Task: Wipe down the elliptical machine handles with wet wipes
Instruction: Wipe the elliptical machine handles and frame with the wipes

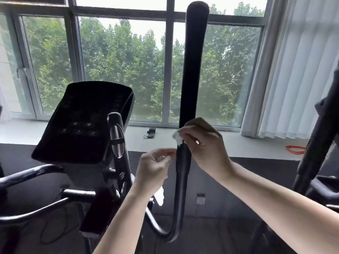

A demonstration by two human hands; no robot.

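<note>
The tall black handle of the elliptical machine rises upright in the middle of the head view, ending in a rounded foam top. My right hand is curled around the handle at its lower grip and holds a white wet wipe against it, with a corner sticking out on the left. My left hand sits just left of the handle, fingers curled, pinching a white wipe or packet that hangs below the palm.
The black console stands to the left, with curved fixed handlebars below it. Another machine's frame stands at the right edge. Behind are a window sill with a small black object, a red cord and white curtains.
</note>
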